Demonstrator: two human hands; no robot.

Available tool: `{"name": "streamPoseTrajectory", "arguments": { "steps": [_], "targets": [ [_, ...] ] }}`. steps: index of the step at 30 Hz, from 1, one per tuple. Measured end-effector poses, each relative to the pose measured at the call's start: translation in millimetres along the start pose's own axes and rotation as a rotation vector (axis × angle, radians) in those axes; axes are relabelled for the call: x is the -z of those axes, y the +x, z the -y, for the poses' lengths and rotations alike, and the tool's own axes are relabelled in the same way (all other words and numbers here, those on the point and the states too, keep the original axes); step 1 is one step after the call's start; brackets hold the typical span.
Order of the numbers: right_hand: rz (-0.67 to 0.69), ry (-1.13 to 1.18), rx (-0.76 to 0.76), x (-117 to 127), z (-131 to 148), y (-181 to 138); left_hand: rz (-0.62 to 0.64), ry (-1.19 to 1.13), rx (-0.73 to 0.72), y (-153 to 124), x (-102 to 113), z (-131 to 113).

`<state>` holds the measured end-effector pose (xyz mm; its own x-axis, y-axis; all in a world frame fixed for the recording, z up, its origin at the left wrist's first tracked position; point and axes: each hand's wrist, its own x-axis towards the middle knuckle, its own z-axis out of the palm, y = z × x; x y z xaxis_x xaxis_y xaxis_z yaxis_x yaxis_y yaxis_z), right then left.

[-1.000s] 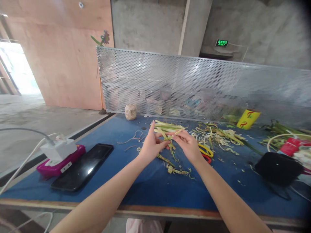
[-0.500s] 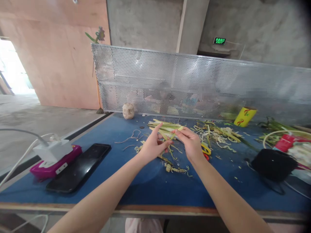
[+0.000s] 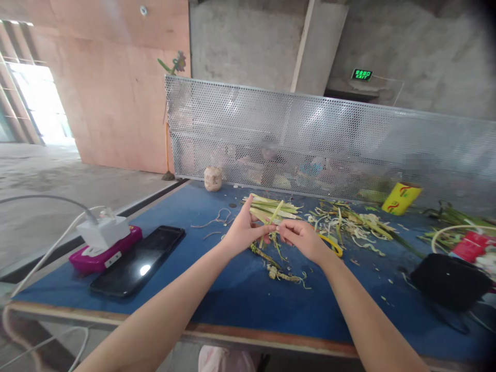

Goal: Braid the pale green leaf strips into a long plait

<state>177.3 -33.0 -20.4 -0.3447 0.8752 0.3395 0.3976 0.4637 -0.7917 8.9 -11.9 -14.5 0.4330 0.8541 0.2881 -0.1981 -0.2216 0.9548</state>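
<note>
My left hand [image 3: 245, 231] is closed on a pale green plant stalk [image 3: 276, 211], with the thumb and fingers pinching it. Opposite it, my right hand [image 3: 301, 237] has its fingertips pressed together at the lower end of that stalk. What the right fingers grip there is too small to make out. Just behind both hands lies a bundle of pale green stalks [image 3: 290, 213]. Knobbly roots [image 3: 285, 276] with thin strands rest on the blue table in front. Beside my right wrist shows a yellow loop-shaped handle [image 3: 334, 246], partly hidden by the hand.
Peelings and trimmed leaves [image 3: 354, 222] are strewn right of centre. To the left are a black phone [image 3: 139, 261] and a purple power strip [image 3: 89, 261]. A black pouch-like item [image 3: 449, 281] lies right. Along the back stands a perforated metal screen [image 3: 240, 119], with a yellow packet [image 3: 401, 198] before it.
The stalk now points more upright between my hands. My right hand has drawn lower and its fingers are curled closer to the left thumb. The whole view has shifted slightly.
</note>
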Motion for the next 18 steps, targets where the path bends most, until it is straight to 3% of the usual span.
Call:
{"name": "streamPoseTrajectory", "arguments": {
  "steps": [7, 14, 18],
  "targets": [
    [-0.043, 0.103, 0.06, 4.6, 3.9, -6.1, 0.118, -0.166, 0.001, 0.0, -0.4, -5.4],
    [-0.063, 0.221, 0.088, 0.7, -2.1, -4.0, -0.019, -0.179, 0.052, -1.2, -1.0, -12.1],
    [0.045, 0.215, 0.016, 2.4, -1.0, -2.2, -0.016, -0.117, -0.015, 0.1, 3.9, -12.9]
  ]
}}
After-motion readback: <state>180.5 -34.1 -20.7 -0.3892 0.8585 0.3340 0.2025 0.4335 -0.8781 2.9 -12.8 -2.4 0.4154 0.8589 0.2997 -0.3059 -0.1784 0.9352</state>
